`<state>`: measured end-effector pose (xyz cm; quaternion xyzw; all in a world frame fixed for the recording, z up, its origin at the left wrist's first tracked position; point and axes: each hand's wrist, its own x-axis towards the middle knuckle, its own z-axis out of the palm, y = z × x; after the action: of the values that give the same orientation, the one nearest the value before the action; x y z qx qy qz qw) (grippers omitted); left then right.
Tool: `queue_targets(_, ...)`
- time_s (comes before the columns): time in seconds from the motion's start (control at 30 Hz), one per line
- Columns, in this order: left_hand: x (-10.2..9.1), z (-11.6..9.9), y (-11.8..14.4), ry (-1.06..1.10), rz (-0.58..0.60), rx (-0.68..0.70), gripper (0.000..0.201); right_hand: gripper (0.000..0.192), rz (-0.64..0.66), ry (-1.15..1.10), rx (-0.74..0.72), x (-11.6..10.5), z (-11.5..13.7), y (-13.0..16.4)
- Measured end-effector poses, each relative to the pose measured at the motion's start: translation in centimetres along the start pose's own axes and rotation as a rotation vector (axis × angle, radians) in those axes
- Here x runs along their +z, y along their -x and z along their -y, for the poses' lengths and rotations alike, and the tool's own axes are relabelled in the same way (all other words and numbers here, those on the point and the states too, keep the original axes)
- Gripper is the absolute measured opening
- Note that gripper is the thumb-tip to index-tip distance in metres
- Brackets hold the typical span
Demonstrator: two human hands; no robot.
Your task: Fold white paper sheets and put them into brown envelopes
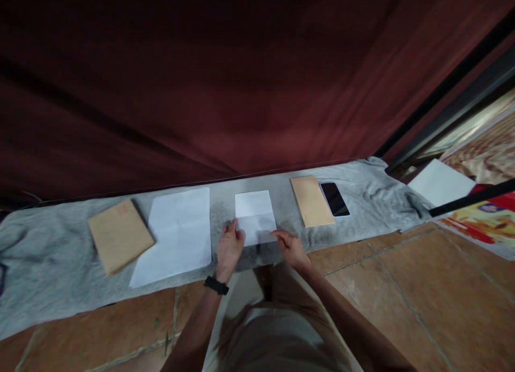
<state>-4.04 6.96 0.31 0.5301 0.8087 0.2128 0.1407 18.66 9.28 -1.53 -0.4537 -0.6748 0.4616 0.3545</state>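
A white sheet of paper (254,203) lies on the grey cloth in front of me, with a crosswise line near its middle and a slightly darker lower half. My left hand (230,247) is closed at its left edge, thumb and fingers pinching the paper. At the lower right edge, my right hand (293,248) has its fingers curled together, with the fingertips on the paper. A black watch or band (216,285) is on my left wrist. To the right of the sheet lies a brown envelope (313,201).
A smartphone (335,199) lies beside the envelope. Larger white paper (177,235) and a stack of brown envelopes (119,235) lie to the left. The grey cloth (374,200) covers a narrow surface against a dark red curtain (249,93). A dark metal bar (475,197) stands at right.
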Motion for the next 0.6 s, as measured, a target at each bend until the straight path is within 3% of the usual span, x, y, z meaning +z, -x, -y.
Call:
queue_targets(0.1, 0.8, -0.8, 1.7, -0.126, -0.159, 0.183, 0.046, 0.037, 0.022, 0.216, -0.187, -0.4, 0.2, -2.2)
queue_targets(0.2, 2.0, -1.1, 3.3, -0.165, -0.122, 0.427, 0.047, 0.040, 0.116, 0.406, -0.334, -0.3, 0.2, -4.3)
queue_targets(0.27, 2.6, -1.0, 4.0, -0.203, -0.069, 0.511, 0.049, 0.040, 0.226, 0.537, -0.437, 0.1, 0.2, -5.6)
queue_targets(0.43, 3.3, -0.6, 4.7, -0.259, -0.038, 0.521, 0.048, 0.044, 0.467, 0.739, -0.630, 1.8, 0.0, -8.3)
queue_targets(0.6, 3.2, -0.7, 4.6, -0.258, -0.036, 0.518, 0.045, 0.044, 0.507, 0.792, -0.645, 3.1, -1.0, -11.5)
